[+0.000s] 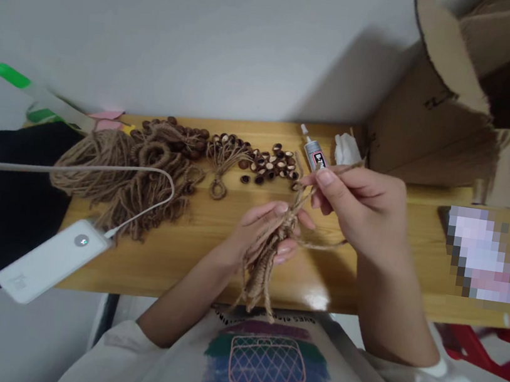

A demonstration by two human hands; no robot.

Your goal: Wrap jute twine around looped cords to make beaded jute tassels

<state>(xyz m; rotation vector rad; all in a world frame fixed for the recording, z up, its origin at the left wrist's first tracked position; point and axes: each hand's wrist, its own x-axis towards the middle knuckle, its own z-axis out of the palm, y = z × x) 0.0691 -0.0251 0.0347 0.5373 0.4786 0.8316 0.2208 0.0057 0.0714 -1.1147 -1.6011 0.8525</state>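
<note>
My left hand (273, 225) is closed around a bundle of jute cord (260, 268), whose loose ends hang over the table's front edge. Above it, my right hand (353, 198) pinches strands rising from the top of that bundle. One loose strand trails off to the right beneath my right wrist. Just behind my hands lie several small dark-and-pale round pieces (270, 165) and a glue tube (313, 148). To their left, a corded piece with a ring (218, 187) rests flat, its strands ending in similar round pieces.
A ball of jute cord (92, 162) and a heap of cord pieces (144, 201) occupy the left. A white power bank (53, 260) with a cable overlaps the front left edge. A cardboard box (434, 128), crumpled white tissue (347, 148) and a blurred phone-like object (483, 255) are on the right.
</note>
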